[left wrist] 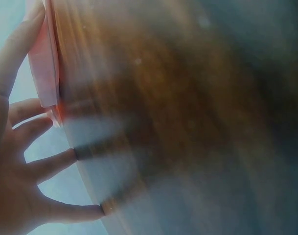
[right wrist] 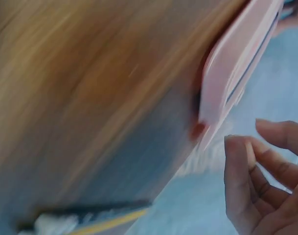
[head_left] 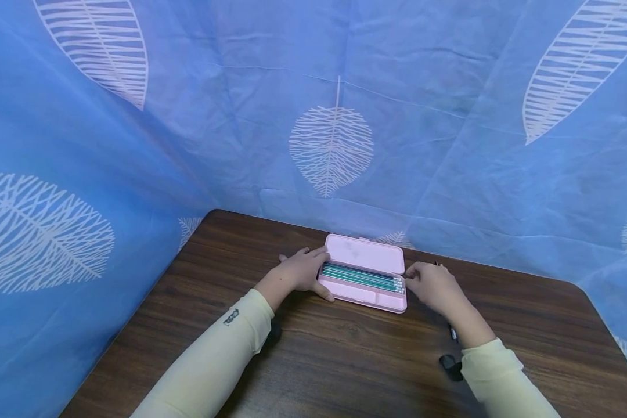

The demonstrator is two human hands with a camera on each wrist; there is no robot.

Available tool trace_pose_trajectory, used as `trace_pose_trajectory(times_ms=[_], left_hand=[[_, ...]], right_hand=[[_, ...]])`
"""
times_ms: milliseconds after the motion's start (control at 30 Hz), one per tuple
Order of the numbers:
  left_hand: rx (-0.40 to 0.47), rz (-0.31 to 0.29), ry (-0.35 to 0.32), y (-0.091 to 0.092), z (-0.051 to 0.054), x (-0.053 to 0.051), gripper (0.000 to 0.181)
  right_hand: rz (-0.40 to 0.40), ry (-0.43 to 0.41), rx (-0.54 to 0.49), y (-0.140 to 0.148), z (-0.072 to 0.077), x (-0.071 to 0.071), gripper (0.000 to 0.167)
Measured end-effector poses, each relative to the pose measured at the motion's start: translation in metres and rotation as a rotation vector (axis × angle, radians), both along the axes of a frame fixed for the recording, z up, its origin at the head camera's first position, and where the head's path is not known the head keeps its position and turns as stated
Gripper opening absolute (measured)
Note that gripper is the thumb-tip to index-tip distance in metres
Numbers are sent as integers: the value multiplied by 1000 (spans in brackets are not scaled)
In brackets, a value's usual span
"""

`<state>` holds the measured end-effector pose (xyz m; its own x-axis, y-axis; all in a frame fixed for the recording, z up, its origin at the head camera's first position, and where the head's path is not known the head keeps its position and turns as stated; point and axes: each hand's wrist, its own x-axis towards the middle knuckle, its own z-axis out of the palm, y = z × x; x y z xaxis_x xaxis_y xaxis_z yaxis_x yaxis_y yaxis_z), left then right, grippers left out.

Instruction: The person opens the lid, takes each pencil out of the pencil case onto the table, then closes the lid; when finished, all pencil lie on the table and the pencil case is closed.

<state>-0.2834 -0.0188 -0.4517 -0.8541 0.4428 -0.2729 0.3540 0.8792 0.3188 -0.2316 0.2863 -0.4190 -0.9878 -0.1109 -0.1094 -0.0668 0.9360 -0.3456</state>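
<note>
A pink pencil case (head_left: pixel 363 253) lies with its lid folded back on the table. Several green pencils (head_left: pixel 360 275) with white erasers lie side by side in its rear compartment; the front compartment shows its bare pink floor. At the case's left end, my left hand (head_left: pixel 305 271) has its fingers spread, and its thumb touches the case in the left wrist view. Near the right end, beside the eraser tips, is my right hand (head_left: pixel 435 285). In the right wrist view its fingers (right wrist: pixel 237 171) are loosely bent, apart from the case, with nothing visible between them.
The dark wooden table (head_left: pixel 345 360) meets a blue curtain (head_left: pixel 423 145) with white leaf prints. A blurred black and yellow object (right wrist: pixel 104 220) lies on the table near my right hand; its kind is unclear. A small dark item (head_left: pixel 453 332) is partly hidden by the right wrist.
</note>
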Motion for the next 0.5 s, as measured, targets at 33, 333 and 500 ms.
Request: trace_pose_trajectory(times_ms=[33, 333, 500], left_hand=[[-2, 1, 1, 0, 0, 0, 112], [-16, -10, 5, -1, 0, -1, 112], [-13, -12, -1, 0, 1, 0, 112]], right_hand=[[23, 16, -3, -7, -2, -2, 25], [139, 14, -28, -53, -13, -24, 17], [223, -3, -88, -62, -14, -33, 13]])
